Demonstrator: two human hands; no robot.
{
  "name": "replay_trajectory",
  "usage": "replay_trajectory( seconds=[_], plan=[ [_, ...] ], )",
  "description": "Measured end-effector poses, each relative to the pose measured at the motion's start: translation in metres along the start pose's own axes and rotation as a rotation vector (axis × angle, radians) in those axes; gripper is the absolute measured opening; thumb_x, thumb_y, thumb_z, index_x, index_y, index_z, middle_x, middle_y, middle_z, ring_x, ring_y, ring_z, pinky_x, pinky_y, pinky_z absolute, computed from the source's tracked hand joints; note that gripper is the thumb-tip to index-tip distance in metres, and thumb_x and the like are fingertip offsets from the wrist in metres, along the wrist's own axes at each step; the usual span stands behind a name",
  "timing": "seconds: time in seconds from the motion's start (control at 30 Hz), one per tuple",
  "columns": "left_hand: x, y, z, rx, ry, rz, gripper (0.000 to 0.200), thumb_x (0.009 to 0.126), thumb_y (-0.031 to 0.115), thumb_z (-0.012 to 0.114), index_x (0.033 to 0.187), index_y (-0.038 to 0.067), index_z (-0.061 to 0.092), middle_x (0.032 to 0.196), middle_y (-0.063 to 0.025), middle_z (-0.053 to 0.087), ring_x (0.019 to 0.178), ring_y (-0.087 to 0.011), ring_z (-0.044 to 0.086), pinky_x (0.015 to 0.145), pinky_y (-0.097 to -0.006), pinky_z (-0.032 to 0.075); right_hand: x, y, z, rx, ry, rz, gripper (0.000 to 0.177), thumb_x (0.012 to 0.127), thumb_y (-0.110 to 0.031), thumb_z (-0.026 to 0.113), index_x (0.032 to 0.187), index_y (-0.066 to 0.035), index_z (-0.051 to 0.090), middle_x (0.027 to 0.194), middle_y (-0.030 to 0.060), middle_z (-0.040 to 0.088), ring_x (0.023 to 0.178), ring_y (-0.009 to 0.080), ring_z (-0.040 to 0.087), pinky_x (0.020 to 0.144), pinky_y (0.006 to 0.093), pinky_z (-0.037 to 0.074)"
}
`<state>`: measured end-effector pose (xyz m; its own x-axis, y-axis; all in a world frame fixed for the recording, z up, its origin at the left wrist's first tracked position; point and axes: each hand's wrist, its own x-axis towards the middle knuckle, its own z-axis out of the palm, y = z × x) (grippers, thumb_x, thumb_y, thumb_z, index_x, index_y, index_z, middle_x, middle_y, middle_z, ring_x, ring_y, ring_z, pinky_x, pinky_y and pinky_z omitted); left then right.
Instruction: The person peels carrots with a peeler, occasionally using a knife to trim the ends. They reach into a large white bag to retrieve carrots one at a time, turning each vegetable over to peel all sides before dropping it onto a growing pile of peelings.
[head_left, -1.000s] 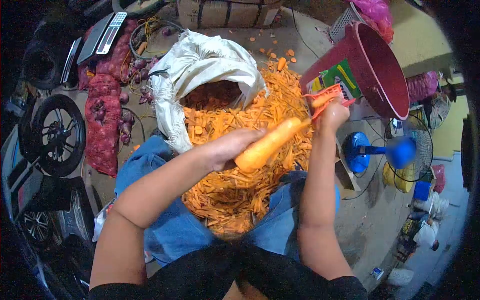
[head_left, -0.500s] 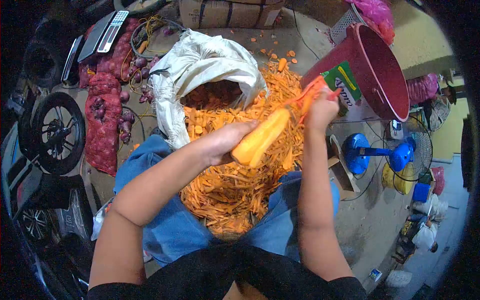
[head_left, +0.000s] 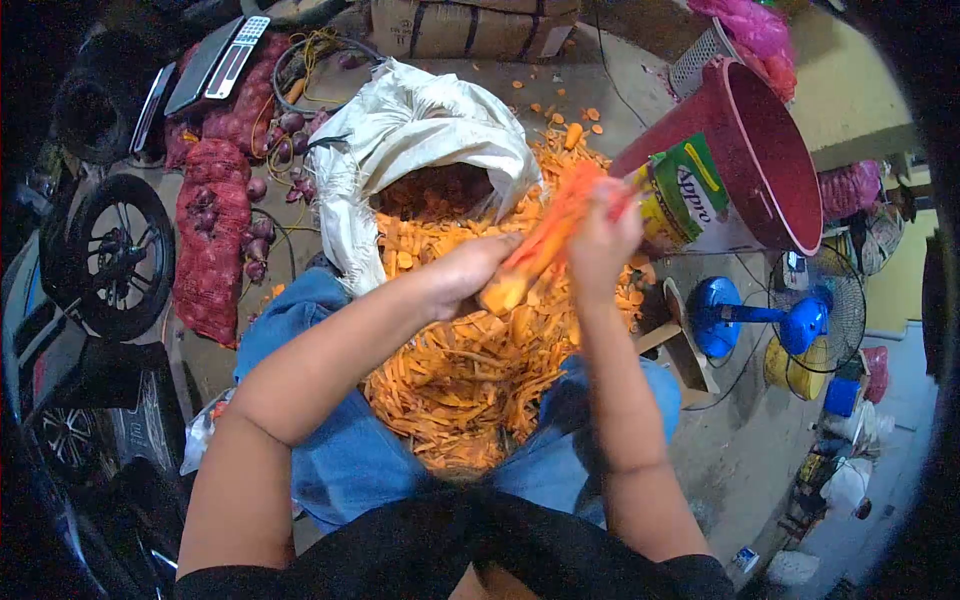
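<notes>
My left hand [head_left: 468, 276] is closed around the near end of a peeled carrot [head_left: 505, 291], held at a slant above my knees. A red peeler [head_left: 568, 215], smeared by motion, lies over the carrot's upper part. My right hand [head_left: 606, 232] is wrapped round the peeler's handle. The blur hides whether its blade touches the carrot. Beneath both hands spreads a heap of orange carrot peels [head_left: 455, 385], reaching between my legs. Behind the heap, a white woven sack [head_left: 425, 125] gapes toward me with a dark inside.
A large red bucket [head_left: 735, 170] stands tilted in view at the right, near a blue fan [head_left: 770, 312] and a cardboard box [head_left: 680, 350]. Red net sacks of onions [head_left: 212, 240] and a scale [head_left: 215, 70] are at the left, beside a motorcycle wheel [head_left: 118, 243].
My right hand and the peeler have moved left and down along the carrot, toward my left hand. The left hand keeps its hold. The view has shifted slightly.
</notes>
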<state>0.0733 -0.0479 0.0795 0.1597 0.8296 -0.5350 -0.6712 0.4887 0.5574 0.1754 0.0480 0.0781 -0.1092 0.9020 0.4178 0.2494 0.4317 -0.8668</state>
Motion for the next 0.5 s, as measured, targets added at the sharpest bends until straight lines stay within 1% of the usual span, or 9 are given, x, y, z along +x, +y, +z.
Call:
replay_trajectory(
  seconds=[0.03,0.07,0.1,0.13,0.2,0.23,0.3,0.43,0.5],
  plan=[
    [-0.004,0.001,0.0,0.131,-0.011,-0.045,0.03,0.085,0.029,0.027,0.095,0.006,0.045,0.075,-0.0042,0.052,0.061,-0.0105,0.052,0.051,-0.0232,0.044,0.016,0.026,-0.008,-0.018,0.103,-0.066,0.017,0.08,-0.016,0.042,0.076,0.0,0.047,0.066,0.0019,0.047,0.06,0.0098,0.043,0.054,0.0237,0.036],
    [-0.008,0.004,0.0,0.266,-0.025,-0.089,0.03,0.085,0.029,0.027,0.096,0.006,0.044,0.075,-0.0043,0.053,0.06,-0.0103,0.052,0.051,-0.0227,0.044,0.032,0.043,-0.021,-0.053,0.2,0.096,0.017,0.08,-0.014,0.042,0.074,0.0,0.047,0.069,0.0044,0.05,0.058,0.0107,0.046,0.051,0.025,0.038],
    [-0.013,0.004,0.003,0.269,-0.051,-0.046,0.033,0.084,0.027,0.032,0.103,0.002,0.045,0.095,-0.0075,0.053,0.079,-0.0119,0.053,0.069,-0.0248,0.043,0.047,0.074,-0.037,0.01,0.287,0.316,0.017,0.08,-0.013,0.041,0.071,0.001,0.047,0.06,0.005,0.05,0.051,0.0143,0.046,0.048,0.028,0.038],
    [-0.014,0.003,0.002,0.273,-0.056,-0.051,0.033,0.084,0.027,0.032,0.103,0.002,0.045,0.095,-0.0075,0.053,0.079,-0.0119,0.053,0.069,-0.0248,0.043,0.054,0.075,-0.041,0.18,0.376,0.145,0.017,0.08,-0.013,0.041,0.073,0.001,0.048,0.061,0.0059,0.051,0.051,0.0148,0.048,0.048,0.0279,0.039],
    [-0.012,0.003,-0.001,0.118,-0.057,-0.184,0.033,0.084,0.027,0.032,0.103,0.003,0.045,0.095,-0.0071,0.053,0.079,-0.0126,0.054,0.07,-0.0252,0.044,0.053,0.056,-0.047,0.267,0.419,0.412,0.018,0.08,-0.014,0.041,0.076,0.002,0.049,0.063,0.0059,0.052,0.052,0.0139,0.049,0.049,0.0272,0.04],
    [-0.004,0.0,-0.008,0.04,-0.081,-0.165,0.033,0.084,0.028,0.032,0.103,0.004,0.045,0.095,-0.0069,0.053,0.079,-0.0128,0.054,0.07,-0.0257,0.044,0.048,0.044,-0.042,0.27,0.414,0.407,0.018,0.08,-0.014,0.041,0.076,0.002,0.049,0.063,0.0059,0.052,0.052,0.0139,0.049,0.049,0.0272,0.04],
    [0.004,0.001,-0.015,-0.005,-0.075,-0.127,0.033,0.084,0.028,0.031,0.102,0.004,0.045,0.094,-0.0069,0.054,0.078,-0.0128,0.054,0.07,-0.026,0.044,0.03,0.022,-0.025,0.363,0.112,0.333,0.016,0.081,-0.015,0.041,0.077,0.0,0.046,0.07,0.0054,0.05,0.059,0.0115,0.049,0.052,0.0251,0.041],
    [0.011,0.001,-0.01,0.024,-0.026,-0.052,0.033,0.084,0.028,0.03,0.098,0.004,0.046,0.086,-0.0071,0.055,0.07,-0.0138,0.055,0.061,-0.0264,0.046,-0.02,-0.028,0.007,0.081,-0.157,0.042,0.015,0.079,-0.014,0.044,0.074,-0.001,0.048,0.064,0.0045,0.049,0.058,0.0107,0.044,0.052,0.0259,0.037],
    [0.006,-0.001,-0.011,0.099,-0.088,-0.05,0.034,0.084,0.03,0.03,0.096,0.004,0.047,0.079,-0.0061,0.056,0.063,-0.0144,0.055,0.053,-0.026,0.046,-0.016,-0.024,0.007,0.052,-0.107,0.01,0.015,0.079,-0.014,0.044,0.074,-0.001,0.048,0.063,0.0055,0.048,0.057,0.0111,0.044,0.052,0.0268,0.036]
  ],
)
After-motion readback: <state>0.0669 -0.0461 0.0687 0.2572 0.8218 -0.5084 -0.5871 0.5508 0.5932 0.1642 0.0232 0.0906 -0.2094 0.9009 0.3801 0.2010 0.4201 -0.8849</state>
